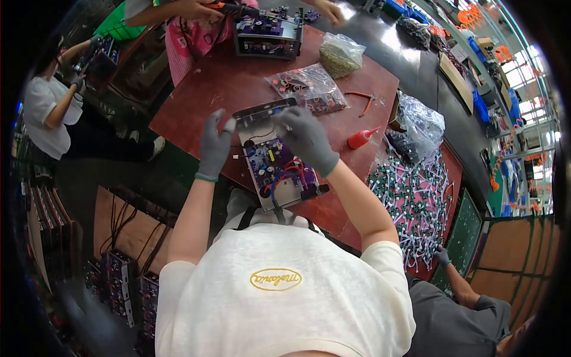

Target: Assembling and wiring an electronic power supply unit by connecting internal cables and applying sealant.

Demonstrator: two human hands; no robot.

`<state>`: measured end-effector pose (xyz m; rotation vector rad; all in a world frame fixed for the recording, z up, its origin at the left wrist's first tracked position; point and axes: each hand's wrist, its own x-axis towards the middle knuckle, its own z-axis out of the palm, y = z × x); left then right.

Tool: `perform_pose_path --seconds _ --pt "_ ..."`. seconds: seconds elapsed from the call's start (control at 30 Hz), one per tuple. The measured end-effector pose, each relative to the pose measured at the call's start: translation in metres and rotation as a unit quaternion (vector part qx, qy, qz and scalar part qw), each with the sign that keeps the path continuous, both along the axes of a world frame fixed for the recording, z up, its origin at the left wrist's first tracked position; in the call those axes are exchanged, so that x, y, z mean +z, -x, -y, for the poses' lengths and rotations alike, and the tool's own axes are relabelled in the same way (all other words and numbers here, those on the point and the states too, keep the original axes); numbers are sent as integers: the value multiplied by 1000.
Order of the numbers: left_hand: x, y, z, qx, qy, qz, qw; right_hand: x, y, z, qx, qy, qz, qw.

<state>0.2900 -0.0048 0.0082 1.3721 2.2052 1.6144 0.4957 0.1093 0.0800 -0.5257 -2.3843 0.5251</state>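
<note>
An open metal chassis [287, 195] with a purple circuit board [264, 159] lies on the table edge in front of me. Red and blue wires [291, 172] loop over the board's near end, and a dark panel [262, 109] stands at the chassis's far end. My left hand [214, 144], in a grey glove, hovers beside the chassis's left side, thumb and fingers apart and holding nothing. Above the far right part is my gloved right hand [302, 138], its fingers bent together near a thin dark wire. What sits between those fingertips is hidden.
On the red table [202, 113] lie bags of small parts [309, 86], orange-handled pliers [363, 102] and a red bottle [361, 138]. A co-worker handles another unit [269, 38] across from me. Many small green boards with white wires [410, 202] cover the right side, by another person.
</note>
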Motion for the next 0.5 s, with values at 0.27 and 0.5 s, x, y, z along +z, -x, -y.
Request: perform_pose_path --seconds 0.27,0.5 --pt "-1 0 65 -52 -21 560 826 5 29 45 177 105 81 975" --pt "12 -8 69 -141 -80 586 794 -12 37 32 181 261 -54 947"
